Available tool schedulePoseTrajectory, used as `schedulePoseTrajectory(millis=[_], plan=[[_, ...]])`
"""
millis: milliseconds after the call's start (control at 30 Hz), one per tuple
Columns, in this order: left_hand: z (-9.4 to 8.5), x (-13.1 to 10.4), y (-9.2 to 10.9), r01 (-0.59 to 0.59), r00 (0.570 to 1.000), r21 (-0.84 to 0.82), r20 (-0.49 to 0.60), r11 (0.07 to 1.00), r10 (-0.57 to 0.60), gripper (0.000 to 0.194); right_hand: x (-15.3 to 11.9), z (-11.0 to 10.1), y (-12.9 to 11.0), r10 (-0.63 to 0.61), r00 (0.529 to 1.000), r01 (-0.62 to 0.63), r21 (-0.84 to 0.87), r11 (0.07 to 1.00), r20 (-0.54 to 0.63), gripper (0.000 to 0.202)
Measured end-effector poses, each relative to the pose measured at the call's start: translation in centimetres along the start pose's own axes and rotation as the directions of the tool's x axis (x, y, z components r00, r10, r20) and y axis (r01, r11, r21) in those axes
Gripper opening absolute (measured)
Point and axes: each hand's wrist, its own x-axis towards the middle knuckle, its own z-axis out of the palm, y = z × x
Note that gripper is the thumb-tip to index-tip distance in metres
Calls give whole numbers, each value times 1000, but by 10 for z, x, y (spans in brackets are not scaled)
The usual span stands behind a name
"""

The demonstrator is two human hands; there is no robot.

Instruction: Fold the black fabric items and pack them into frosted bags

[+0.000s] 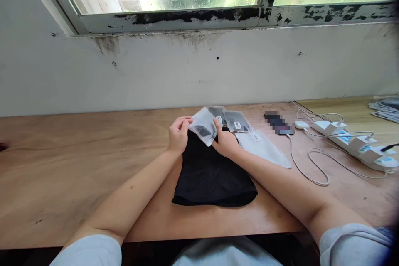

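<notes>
Between my hands is a small frosted plastic bag [204, 126] with something dark inside. My left hand [180, 133] pinches its upper left corner. On its right edge lies the thumb of my right hand [226, 141], the fingers hidden behind the bag. A piece of black cloth [215, 178] is spread flat on the table beneath, its wide end towards me and its far end partly covered by the bag and my hands. Just past my right hand lie a labelled packet [237, 121], another packet [217, 113] and a larger translucent bag [263, 147].
The wooden table [77, 174] runs along a white wall under a window. To the right are a phone [279, 124] on a charging cable [296, 162] and a white power strip [352, 143] with several plugs. Grey items [386, 108] lie at the far right edge.
</notes>
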Motion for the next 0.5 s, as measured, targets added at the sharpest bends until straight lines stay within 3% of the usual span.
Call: schedulePoseTrajectory(millis=[67,133,167,233,300,333,500], plan=[[-1,-8,-10,-33,999,205,17,978,30,23,-1,-3,0,9,1000,-9,-35,999,-4,62],[-7,-14,-17,-198,977,322,136,926,162,18,-1,-1,1,-30,999,28,-67,997,-28,47],[-11,-17,-18,-319,935,309,256,896,245,19,-2,1,2,-53,998,50,-82,995,-34,44],[-16,-21,-20,-517,769,185,530,836,358,37,-1,5,4,-97,994,92,-104,990,-43,43],[-15,-25,-22,-597,618,110,695,795,368,65,-1,9,7,-150,985,141,-108,984,-82,41],[-14,-27,-23,-615,583,116,733,780,350,72,-1,10,8,-181,977,169,-107,980,-116,39],[-5,-30,-37,-657,565,151,747,739,350,64,-1,12,12,-362,883,364,-49,930,-298,26]])
